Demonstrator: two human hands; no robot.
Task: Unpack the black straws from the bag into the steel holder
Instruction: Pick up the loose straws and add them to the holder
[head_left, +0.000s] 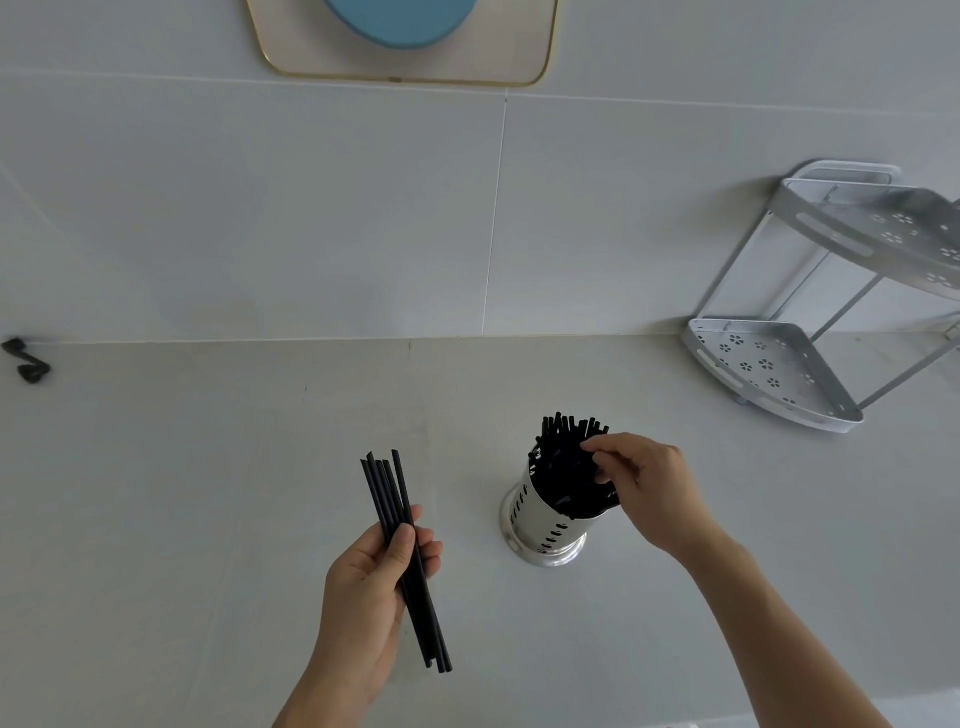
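Black plastic is what you are handling here: thin, stiff, very light straws that are likely slipping against each other, so you are best pinching them mid-length in a bundle rather than by the tips. Your left hand, low and left of centre, is curling its thumb and fingers around a loose bundle of straws, roughly five or six as far as I can count, fanning upward. Your right hand, right of centre, is pinching the tops of the packed straws standing in the one steel holder at the centre of the counter; those are too many and too crowded to count. No bag is showing in the frame. One two-tier metal rack is standing at the right edge.
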